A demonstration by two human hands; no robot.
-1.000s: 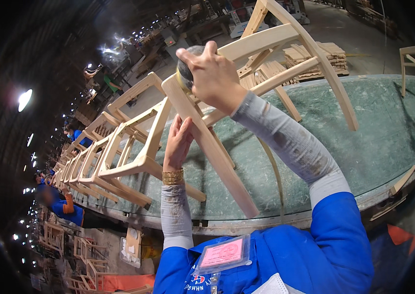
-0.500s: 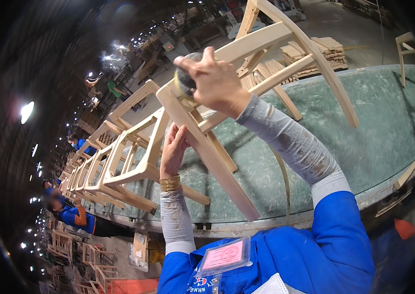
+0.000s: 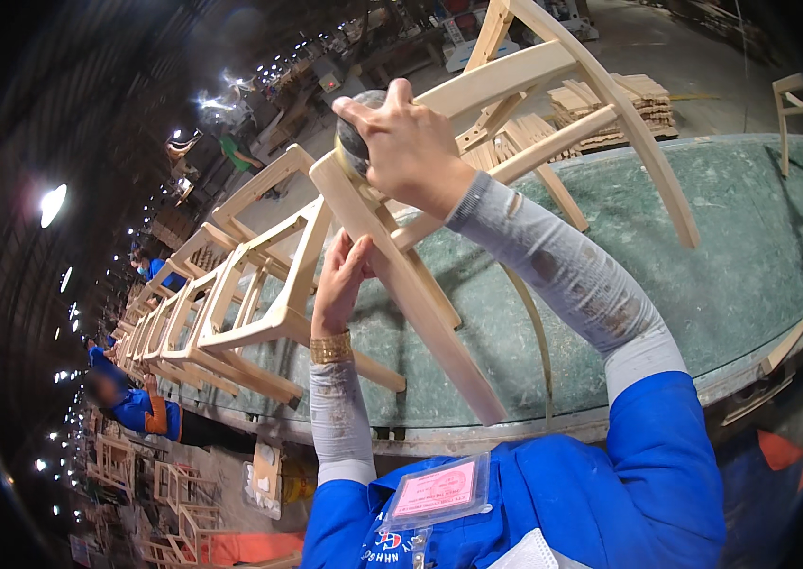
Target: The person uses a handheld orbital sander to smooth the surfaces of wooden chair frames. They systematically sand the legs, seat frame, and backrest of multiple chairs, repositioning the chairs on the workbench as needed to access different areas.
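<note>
My right hand [image 3: 416,156] is closed around a round, dark-topped sander [image 3: 352,144]. The sander's pale disc edge meets the upper end of a post on a bare wooden chair frame [image 3: 411,294]; the contact itself is partly hidden. Lower on that post, my left hand [image 3: 340,282] grips its left side with thumb and fingers. The frame stands tilted on a green tabletop [image 3: 629,303], its crosspieces and other legs reaching away to the right. A thin hose [image 3: 536,327] hangs below my right forearm; its upper end is out of sight.
A row of similar chair frames [image 3: 269,327] runs down the table to the left. Stacked wooden slats [image 3: 624,104] lie beyond the far edge, and another frame [image 3: 790,114] stands far right. A person in blue [image 3: 141,412] is at the table's left side.
My right hand and the sander have shifted slightly left against the post's upper end. My left hand keeps its hold, and the hose has swung a little to the left.
</note>
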